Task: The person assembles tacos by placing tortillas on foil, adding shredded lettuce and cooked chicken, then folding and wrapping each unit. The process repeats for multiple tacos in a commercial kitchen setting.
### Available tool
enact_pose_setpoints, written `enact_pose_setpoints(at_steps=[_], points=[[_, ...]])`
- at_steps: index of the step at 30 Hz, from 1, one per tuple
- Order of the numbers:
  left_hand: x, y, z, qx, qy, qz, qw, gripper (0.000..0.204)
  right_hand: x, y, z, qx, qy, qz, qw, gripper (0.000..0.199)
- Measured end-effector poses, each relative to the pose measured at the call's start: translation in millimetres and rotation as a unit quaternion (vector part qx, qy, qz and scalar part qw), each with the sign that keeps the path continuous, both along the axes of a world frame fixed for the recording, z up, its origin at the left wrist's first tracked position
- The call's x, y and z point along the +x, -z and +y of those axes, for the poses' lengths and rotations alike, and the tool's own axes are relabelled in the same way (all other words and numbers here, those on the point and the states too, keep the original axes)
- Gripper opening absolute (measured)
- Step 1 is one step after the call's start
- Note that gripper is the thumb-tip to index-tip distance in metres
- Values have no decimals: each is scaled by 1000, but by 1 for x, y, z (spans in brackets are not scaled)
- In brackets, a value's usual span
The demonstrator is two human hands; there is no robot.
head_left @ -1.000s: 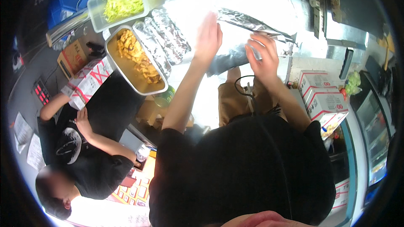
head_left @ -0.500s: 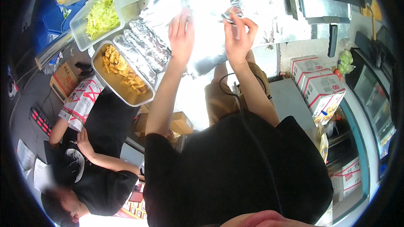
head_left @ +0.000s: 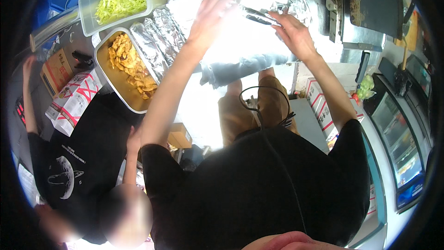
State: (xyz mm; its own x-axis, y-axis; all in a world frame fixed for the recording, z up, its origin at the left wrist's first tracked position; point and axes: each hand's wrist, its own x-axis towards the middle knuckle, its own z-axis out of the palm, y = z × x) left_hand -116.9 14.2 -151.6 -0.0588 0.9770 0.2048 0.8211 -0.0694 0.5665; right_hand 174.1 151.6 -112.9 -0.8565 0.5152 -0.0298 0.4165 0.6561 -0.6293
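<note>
Over the glare-washed worktop I hold a piece of aluminium foil (head_left: 257, 17), its dark folded edge running between my two hands. My left hand (head_left: 213, 17) is at its left end, fingers bent toward it, though strong glare blurs the fingertips. On the right end, the fingers and thumb of my right hand (head_left: 294, 34) pinch the foil. What lies inside or under the foil is lost in the brightness. Foil-wrapped rolls (head_left: 159, 37) lie side by side left of my left forearm. A foil sheet (head_left: 245, 68) hangs over the worktop's near edge.
A metal tray of cooked meat pieces (head_left: 107, 78) and a plastic tub of shredded lettuce (head_left: 88, 14) stand at the left. At the far right is a hinged metal appliance with a black handle (head_left: 362, 66). A co-worker in black (head_left: 88, 157) stands left, beside a wrapped carton (head_left: 74, 102).
My right hand has moved right and turned, its fingers now on the foil's end. My left hand has shifted slightly right and up. The co-worker's arms have spread apart, off the wrapped carton.
</note>
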Motion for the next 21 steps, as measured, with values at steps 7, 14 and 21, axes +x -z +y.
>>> enact_pose_setpoints(at_steps=[7,14,21], points=[[42,7,51,44,-124,-80,988,42,-14,1,6,179,112,48,976,40],[82,-11,50,110,-284,-111,946,31,-38,8,-3,197,34,-8,980,48],[146,-49,79,-70,-412,-813,405,35,-42,-9,71,-71,-3,37,997,40]])
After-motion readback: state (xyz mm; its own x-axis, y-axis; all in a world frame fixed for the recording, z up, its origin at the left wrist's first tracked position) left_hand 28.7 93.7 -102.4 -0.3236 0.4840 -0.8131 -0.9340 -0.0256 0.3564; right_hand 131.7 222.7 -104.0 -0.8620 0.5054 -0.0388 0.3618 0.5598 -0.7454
